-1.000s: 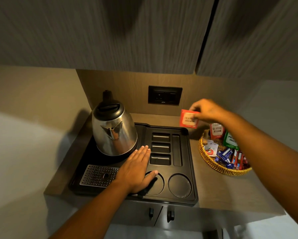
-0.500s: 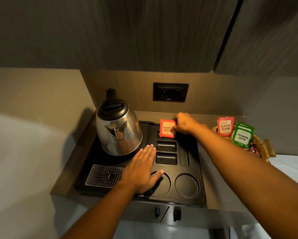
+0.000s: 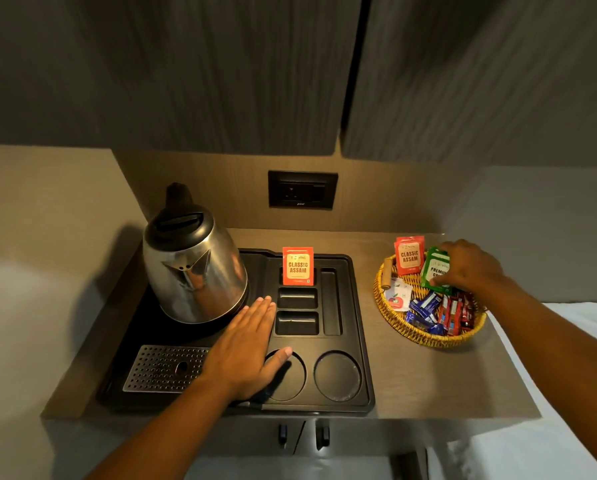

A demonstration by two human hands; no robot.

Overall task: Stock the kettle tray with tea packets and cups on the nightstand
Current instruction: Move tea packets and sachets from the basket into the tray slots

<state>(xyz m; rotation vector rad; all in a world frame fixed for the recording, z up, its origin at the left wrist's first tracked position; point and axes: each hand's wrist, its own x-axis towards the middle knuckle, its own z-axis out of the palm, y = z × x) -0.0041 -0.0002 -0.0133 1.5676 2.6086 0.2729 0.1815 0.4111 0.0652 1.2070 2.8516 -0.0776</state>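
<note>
Head view: our right hand [image 3: 470, 268] has left the red tea packet [image 3: 297, 266] standing in the tray's [image 3: 359, 341] back slot and now grips a green packet [image 3: 435, 270] in the basket [image 3: 428, 336], while our left hand [image 3: 245, 344] rests flat, holding nothing.

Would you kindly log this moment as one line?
left hand: flat on tray | right hand: grasping green packet | red packet: slotted

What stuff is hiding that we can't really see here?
Head view:
- Green tea packet: right hand covers part of its label.
- Left cup well: left hand covers its near-left side.
- Basket sachets: print too small to read.
- Cups: none in view.
</note>
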